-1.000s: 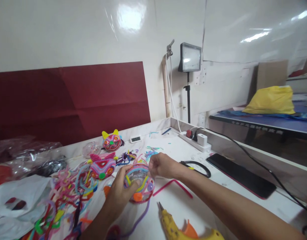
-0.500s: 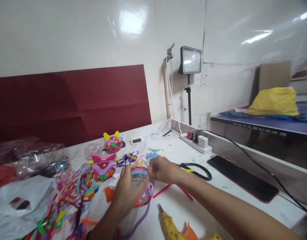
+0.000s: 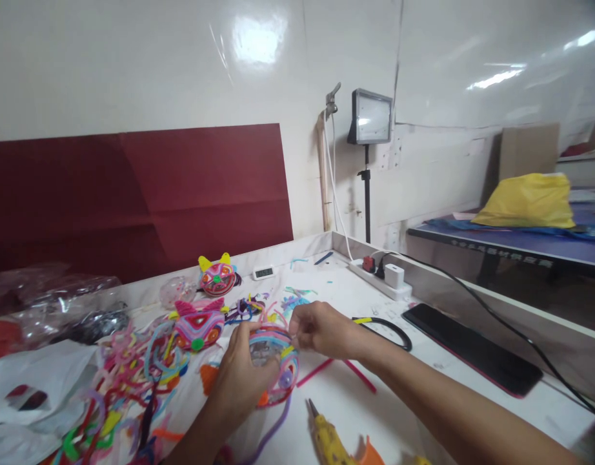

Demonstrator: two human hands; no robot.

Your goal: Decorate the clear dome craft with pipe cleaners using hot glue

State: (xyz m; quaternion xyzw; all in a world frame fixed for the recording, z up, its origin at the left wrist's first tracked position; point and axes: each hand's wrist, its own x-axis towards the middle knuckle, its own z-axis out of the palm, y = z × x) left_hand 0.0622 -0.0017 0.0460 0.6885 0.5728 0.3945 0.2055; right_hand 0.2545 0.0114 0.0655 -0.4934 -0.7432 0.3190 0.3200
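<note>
My left hand (image 3: 244,368) grips a round clear disc trimmed with pipe cleaners (image 3: 275,332) in pink, blue and red, with a purple bead eye and orange parts. My right hand (image 3: 319,328) is pinched at the disc's right rim; what its fingertips hold is hidden. Close to those fingertips a short yellow pipe cleaner (image 3: 288,351) lies across the disc. A purple pipe cleaner (image 3: 277,426) trails below it. Two finished animal faces, one with pink ears (image 3: 199,325) and one with yellow ears (image 3: 218,276), lie to the left.
Loose pipe cleaners (image 3: 128,368) and a white plastic bag (image 3: 40,374) cover the left side. A yellow glue gun (image 3: 329,439) lies in front, with pink pipe cleaner strips (image 3: 360,376) behind it. Black-handled scissors (image 3: 399,334), a phone (image 3: 472,349) and a power strip (image 3: 382,281) are at right.
My right hand has shifted slightly up and right at the rim. The yellow pipe cleaner on the disc now shows plainly. My left hand keeps its hold.
</note>
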